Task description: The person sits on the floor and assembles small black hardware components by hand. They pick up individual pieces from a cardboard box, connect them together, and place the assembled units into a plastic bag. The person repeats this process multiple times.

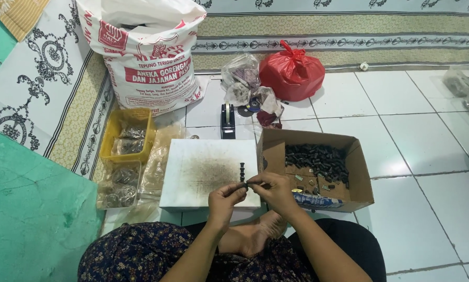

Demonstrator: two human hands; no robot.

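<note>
Right now your two hands meet just above the near edge of the white board [192, 180], and between them sits a small dark part [247, 183], pinched from both sides. Your left hand [225, 197] curls its fingertips onto the part's left end; your right hand [272, 188] closes thumb and fingers on its right end. Neither hand is slack, and both are closed on that one piece. Holding it at both ends, close in front of you, keeps something this small steady and easy to see.

Just beyond your fingers a short stack of dark pieces [242, 171] stands upright on the board, near its right edge. The board gives you a flat surface, and the brownish smudge at its middle suggests where most handling goes on.

Your supply lies close by. The open cardboard box [362, 172] touches the board's right side, with a heap of black cylindrical parts [318, 159] at its far end, an easy reach for your right hand. To the left, a yellow tray [109, 133] and clear bags of metal rings [120, 190] sit beside the board. A black tape dispenser [227, 120] stands behind it. The large white sack [148, 57] and the red plastic bag [292, 73] rest further back.
</note>
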